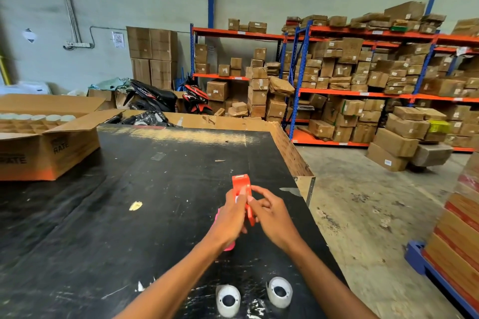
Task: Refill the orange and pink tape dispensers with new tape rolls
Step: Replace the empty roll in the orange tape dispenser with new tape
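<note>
Over the middle of the scuffed black worktable (108, 215), both hands are meeting on the small orange plastic tape dispenser (242, 184), whose long axis is running away from the person, its nose pointing at the far edge. The left hand (231, 217) is curling its fingers around the dispenser's left flank, while the right hand (272, 212) is pinching its rear end from the right side. A pink plastic tape dispenser (229, 246) is peeking out under the left wrist, mostly hidden. Two white tape rolls (228, 300) are lying near the table's front edge, well behind both hands, the right-hand one nearer the right arm.
</note>
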Motion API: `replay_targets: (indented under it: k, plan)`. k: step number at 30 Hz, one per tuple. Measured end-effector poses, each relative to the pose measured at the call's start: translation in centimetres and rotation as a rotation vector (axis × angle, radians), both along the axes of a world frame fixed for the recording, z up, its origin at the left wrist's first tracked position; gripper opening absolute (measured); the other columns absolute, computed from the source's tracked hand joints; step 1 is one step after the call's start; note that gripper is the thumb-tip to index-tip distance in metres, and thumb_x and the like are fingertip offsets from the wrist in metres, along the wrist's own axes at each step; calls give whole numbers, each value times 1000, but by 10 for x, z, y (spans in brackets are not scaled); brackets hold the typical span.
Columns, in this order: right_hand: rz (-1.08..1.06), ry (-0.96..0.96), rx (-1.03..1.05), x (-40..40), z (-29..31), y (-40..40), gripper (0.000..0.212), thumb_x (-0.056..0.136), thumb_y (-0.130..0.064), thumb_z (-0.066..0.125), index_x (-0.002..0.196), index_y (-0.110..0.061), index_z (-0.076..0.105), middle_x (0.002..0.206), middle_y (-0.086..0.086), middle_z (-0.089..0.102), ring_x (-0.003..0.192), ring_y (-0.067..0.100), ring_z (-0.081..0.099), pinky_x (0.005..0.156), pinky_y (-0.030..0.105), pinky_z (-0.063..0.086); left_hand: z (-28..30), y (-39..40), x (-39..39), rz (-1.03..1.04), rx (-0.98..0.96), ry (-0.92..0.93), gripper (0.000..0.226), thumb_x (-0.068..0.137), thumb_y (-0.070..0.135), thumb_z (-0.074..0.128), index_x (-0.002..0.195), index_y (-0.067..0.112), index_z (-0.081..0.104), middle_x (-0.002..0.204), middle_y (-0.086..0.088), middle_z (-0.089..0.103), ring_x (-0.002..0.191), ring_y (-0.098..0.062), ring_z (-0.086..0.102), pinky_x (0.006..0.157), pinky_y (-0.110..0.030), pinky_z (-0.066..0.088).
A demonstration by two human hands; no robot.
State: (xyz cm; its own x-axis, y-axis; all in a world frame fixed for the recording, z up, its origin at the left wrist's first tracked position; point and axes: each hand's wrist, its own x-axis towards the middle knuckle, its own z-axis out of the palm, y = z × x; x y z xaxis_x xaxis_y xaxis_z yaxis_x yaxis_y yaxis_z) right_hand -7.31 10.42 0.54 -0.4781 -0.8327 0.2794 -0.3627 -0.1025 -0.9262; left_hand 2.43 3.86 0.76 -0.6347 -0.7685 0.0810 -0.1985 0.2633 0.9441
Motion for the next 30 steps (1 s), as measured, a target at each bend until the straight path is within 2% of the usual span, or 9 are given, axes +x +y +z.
replay_targets:
  k: [6, 9, 12, 14, 16, 18, 22, 26, 30]
  plan:
    - [-66, 49, 64, 8, -7, -8, 40, 95, -29, 53, 135, -23, 49, 81, 7, 74, 75, 16, 73, 73, 30, 59, -6, -6, 3, 47, -19, 18, 38, 99, 43, 19, 125, 21, 37, 76, 2, 60, 63, -9, 53, 65, -28, 43]
    - [-80, 62, 48, 7, -7, -9, 38, 94, -31, 54, 132, -26, 50, 78, 2, 73, 73, 12, 72, 71, 27, 59, -5, -5, 1, 40, -2, 38, 38, 98, 44, 20, 121, 20, 39, 73, 1, 60, 60, -10, 52, 67, -30, 42]
    - [-76, 2, 29, 1, -3, -10, 30, 94, -29, 56, 124, -26, 55, 82, 7, 75, 73, 22, 72, 76, 42, 61, -3, -14, 4, 120, -62, 16, 39, 98, 43, 21, 122, 19, 37, 85, -5, 62, 70, -16, 56, 67, -34, 43]
    - [-121, -30, 56, -12, -5, -10, 21, 92, -29, 58, 113, -33, 55, 80, 4, 77, 70, 21, 71, 76, 43, 60, -3, -29, 12, 189, 2, -21, 43, 95, 48, 20, 120, 18, 38, 93, -9, 58, 76, -21, 55, 72, -36, 44]
    - [-197, 107, 213, -29, -11, -9, 5, 90, -32, 58, 94, -34, 61, 73, 1, 76, 71, 18, 71, 75, 39, 58, -3, -41, 22, 200, 78, -42, 44, 95, 49, 20, 108, 15, 43, 82, -5, 53, 65, -19, 49, 62, -33, 40]
    - [-267, 292, 444, -39, -25, -10, 22, 87, -37, 55, 84, -21, 70, 81, 8, 75, 83, 26, 71, 76, 36, 53, -4, -47, 28, 186, 180, -8, 42, 96, 46, 20, 90, 13, 45, 68, -3, 47, 54, -17, 43, 52, -29, 34]
    - [-333, 459, 703, -36, -46, -22, 36, 90, -37, 51, 107, -9, 65, 116, 16, 67, 109, 36, 62, 84, 37, 48, -6, -38, 30, 150, 383, 134, 25, 94, 29, 31, 83, 12, 46, 64, -7, 50, 46, -19, 48, 42, -21, 38]
    - [-359, 534, 771, -35, -55, -30, 40, 89, -39, 54, 114, -9, 61, 122, 14, 63, 111, 34, 60, 86, 39, 48, -9, -34, 34, 108, 528, 200, 29, 95, 31, 34, 92, 12, 56, 77, -11, 65, 58, -24, 63, 56, -30, 50]
    - [-359, 563, 742, -37, -57, -26, 44, 88, -50, 51, 104, -12, 65, 110, 11, 66, 103, 32, 63, 78, 37, 47, -8, -33, 37, 63, 565, 223, 35, 98, 35, 32, 101, 12, 59, 87, -11, 66, 72, -28, 68, 68, -37, 52]
